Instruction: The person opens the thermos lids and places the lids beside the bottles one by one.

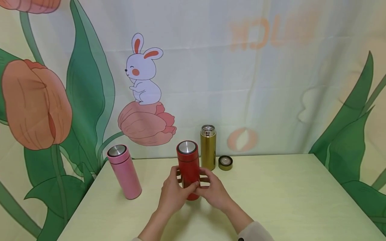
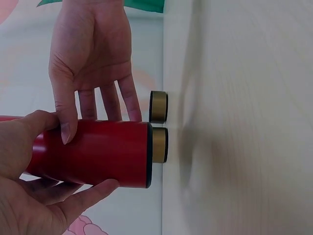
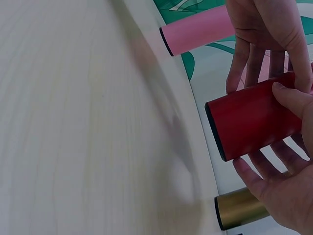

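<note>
A red vacuum flask with a steel-topped lid stands upright between my two hands, its base seeming to hang slightly above the table. My left hand grips it from the left side, thumb across the front. From the other side my right hand holds it, the thumb meeting the flask near the left thumb. The dark base rim shows in both wrist views. Just behind it stands a gold flask with its mouth uncovered. Its gold lid lies on the table to the right.
A pink flask with its lid on stands at the left of the pale table. Behind the table's far edge hangs a curtain printed with a rabbit, tulips and leaves.
</note>
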Demonstrator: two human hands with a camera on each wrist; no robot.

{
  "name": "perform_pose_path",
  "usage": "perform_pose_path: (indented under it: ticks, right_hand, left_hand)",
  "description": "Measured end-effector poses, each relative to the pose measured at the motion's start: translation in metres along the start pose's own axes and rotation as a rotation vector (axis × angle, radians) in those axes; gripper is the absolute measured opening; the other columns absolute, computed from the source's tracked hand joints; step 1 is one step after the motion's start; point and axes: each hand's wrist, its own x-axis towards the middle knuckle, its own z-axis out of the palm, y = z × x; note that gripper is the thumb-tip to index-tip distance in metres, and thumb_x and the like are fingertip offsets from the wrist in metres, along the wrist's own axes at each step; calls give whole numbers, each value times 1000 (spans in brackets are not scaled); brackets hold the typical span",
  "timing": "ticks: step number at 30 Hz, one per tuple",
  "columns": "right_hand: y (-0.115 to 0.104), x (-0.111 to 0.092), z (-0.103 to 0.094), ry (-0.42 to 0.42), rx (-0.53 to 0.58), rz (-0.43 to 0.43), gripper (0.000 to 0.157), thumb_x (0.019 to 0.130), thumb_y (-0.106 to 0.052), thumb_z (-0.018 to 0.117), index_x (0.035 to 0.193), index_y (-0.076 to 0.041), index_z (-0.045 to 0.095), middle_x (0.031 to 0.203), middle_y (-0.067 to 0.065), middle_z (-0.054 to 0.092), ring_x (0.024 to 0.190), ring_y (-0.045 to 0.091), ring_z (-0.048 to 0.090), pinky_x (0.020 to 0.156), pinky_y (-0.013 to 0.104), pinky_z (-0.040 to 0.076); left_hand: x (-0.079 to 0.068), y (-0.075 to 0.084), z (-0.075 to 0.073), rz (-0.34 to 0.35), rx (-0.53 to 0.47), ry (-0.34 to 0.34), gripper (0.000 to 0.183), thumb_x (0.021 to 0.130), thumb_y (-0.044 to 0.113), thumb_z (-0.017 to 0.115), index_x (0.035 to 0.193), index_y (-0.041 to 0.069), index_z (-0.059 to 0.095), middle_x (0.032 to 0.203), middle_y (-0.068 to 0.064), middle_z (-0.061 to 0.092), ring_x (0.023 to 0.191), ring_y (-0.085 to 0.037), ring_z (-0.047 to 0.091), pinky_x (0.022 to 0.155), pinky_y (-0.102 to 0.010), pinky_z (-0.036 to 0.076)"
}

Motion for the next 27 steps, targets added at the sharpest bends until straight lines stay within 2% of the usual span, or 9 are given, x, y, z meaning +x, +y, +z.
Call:
perform_pose_path:
  ticks: [15,20,27]
  right_hand:
    - [9,-21,-32,70,-25,33,64,86,-12,83,144,-18,56,142,13,61,123,38,62,92,41,60]
    - [12,-27,-41,94,-46,77,63,83,-13,86,141,-22,60,137,10,64,119,35,64,85,40,60]
    - [14,-32,-48,115,-83,123,64,81,-14,88,139,-22,62,133,10,66,115,31,66,83,38,59]
  left_hand:
    - [-2,11,31,30,-68,-87,72,83,37,87,140,13,48,134,-9,67,115,-28,68,91,-47,58]
    - [-3,11,39,39,-77,-121,71,84,36,86,139,13,48,131,-9,68,113,-29,67,90,-46,58]
    - [-6,11,46,40,-75,-150,72,84,37,86,139,12,48,130,-11,68,110,-30,68,88,-46,59]
